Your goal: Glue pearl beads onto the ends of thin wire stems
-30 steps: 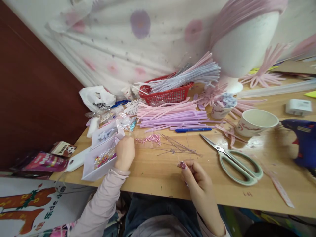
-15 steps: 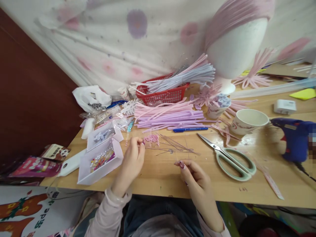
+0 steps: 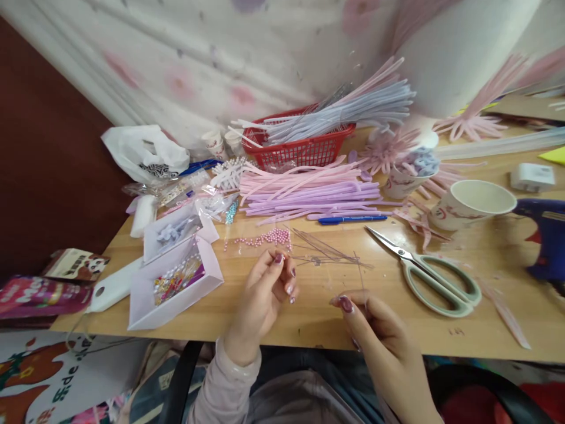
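My left hand [image 3: 265, 287] is just in front of the pile of pink beads [image 3: 276, 237], its thumb and forefinger pinched. At their tips shows a tiny pale pink speck that looks like a bead. Further right, my right hand [image 3: 379, 324] is closed in a pinch on a thin wire, of which a fine length [image 3: 362, 277] rises from the fingers. The two hands are apart, both low over the desk's front part. Several thin wires [image 3: 326, 247] lie loose between the beads and the scissors [image 3: 435, 280], whose blades point up and left.
White boxes [image 3: 200, 297] with pearl-headed pins and fuzzy bits stand at left. Pink and purple pipe cleaners [image 3: 309, 191] lie behind, before a red basket [image 3: 304, 152]. A blue pen [image 3: 353, 220], paper cup [image 3: 472, 203] and blue glue gun [image 3: 547, 235] are toward the right.
My left hand has drawn back from the bead pile, toward me and nearer to my right hand. The right hand keeps its pinch. The view has shifted and tilted down.
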Demonstrator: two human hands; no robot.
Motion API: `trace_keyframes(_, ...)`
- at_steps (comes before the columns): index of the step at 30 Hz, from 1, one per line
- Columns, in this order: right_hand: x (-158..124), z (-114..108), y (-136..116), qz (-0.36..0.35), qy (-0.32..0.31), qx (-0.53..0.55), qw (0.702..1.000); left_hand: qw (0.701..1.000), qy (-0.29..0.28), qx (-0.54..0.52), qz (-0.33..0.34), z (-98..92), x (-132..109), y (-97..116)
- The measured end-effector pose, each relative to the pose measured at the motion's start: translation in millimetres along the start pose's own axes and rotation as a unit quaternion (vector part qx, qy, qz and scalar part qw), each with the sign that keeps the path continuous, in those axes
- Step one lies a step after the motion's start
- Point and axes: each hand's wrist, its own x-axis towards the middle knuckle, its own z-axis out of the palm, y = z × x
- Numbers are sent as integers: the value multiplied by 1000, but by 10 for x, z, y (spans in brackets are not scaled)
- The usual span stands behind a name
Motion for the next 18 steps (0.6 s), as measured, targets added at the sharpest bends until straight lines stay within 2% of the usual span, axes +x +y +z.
trace_keyframes(5, -76, -3, -122, -31, -13, -47, 998, 995, 6, -100, -19, -42, 1, 30)
trace_keyframes(12, -131, 62, -194, -22, 28, -29, 999, 985, 23, -166, -39, -88, 19, 42)
trace_keyframes(18, -113, 8, -175, -44, -31, -50, 997, 978, 2, -198, -66, -77, 6, 57)
